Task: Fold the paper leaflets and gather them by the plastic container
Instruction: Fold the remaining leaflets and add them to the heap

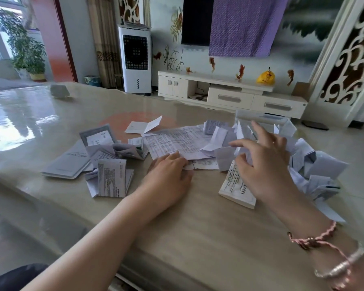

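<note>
A person is sitting at a glossy beige counter (198, 227) strewn with paper leaflets, and everything here is placed against the plastic container (261, 118), a clear box standing at the counter's far right edge. The right hand (265, 162) is hovering just in front of the container, over the loose pile of leaflets (315, 164) heaped against its near and right sides; its fingers (240, 143) are spreading wide and curving downward, with the thumb and a fingertip closing on a crumpled white leaflet, though how firm that hold is I cannot tell. A folded printed leaflet (235, 185) is lying just under that wrist, nearer the person than the container. The left hand (168, 173) is resting flat on the counter well to the left of the container, its fingers straight and pressing on the near edge of a large unfolded sheet (177, 141) covered in printed tables, which is stretching toward the container. Farther left of the container, well apart from it, a second cluster is lying: a grey booklet (67, 162), a part-folded leaflet (111, 177) and some crumpled ones. A small folded card (143, 126) is sitting alone behind the sheet. Pink cord and pale bead bracelets (324, 253) are circling the right wrist.
</note>
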A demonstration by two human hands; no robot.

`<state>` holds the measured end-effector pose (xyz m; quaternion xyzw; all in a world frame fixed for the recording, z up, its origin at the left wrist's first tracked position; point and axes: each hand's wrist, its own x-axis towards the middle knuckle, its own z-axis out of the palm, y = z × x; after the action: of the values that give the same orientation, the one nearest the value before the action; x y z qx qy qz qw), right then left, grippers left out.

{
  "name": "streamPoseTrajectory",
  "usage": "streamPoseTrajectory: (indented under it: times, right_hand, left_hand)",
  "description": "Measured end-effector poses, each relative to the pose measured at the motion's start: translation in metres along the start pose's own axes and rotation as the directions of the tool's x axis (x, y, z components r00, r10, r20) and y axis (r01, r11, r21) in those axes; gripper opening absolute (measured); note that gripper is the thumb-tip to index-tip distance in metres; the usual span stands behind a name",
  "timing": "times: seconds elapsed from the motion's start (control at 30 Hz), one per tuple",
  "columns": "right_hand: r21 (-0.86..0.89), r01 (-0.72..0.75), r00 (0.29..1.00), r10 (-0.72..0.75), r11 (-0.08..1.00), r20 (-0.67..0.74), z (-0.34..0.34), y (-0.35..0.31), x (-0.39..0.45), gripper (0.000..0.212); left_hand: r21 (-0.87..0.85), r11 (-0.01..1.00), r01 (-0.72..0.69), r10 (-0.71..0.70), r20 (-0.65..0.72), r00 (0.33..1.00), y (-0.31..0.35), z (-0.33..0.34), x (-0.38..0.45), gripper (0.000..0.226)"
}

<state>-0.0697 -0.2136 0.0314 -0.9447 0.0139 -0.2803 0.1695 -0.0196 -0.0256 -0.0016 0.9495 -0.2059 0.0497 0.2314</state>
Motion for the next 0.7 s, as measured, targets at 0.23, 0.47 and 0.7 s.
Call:
streamPoseTrajectory:
  times: [0.23, 0.47, 0.7]
  right_hand:
    - [0.140, 0.219, 0.976, -0.218, 0.966, -0.023, 0.008, -0.017, -0.001, 0.021]
    - [0.236, 0.171, 0.972, -0.203, 0.956, 0.119, 0.007, -0.028, 0.026, 0.034]
    - [0.224, 0.180, 0.956, -0.224, 0.958, 0.188, 0.024, -0.036, 0.048, 0.018]
  left_hand:
    - [-0.010, 0.998, -0.055, 0.052, -0.212, 0.976, 0.006, -0.010, 0.000, 0.037]
    - [-0.032, 0.979, -0.203, 0.175, -0.387, 0.905, 0.005, -0.016, 0.005, 0.046]
    - [-0.167, 0.944, -0.285, 0.180, -0.461, 0.869, 0.003, -0.017, 0.003, 0.053]
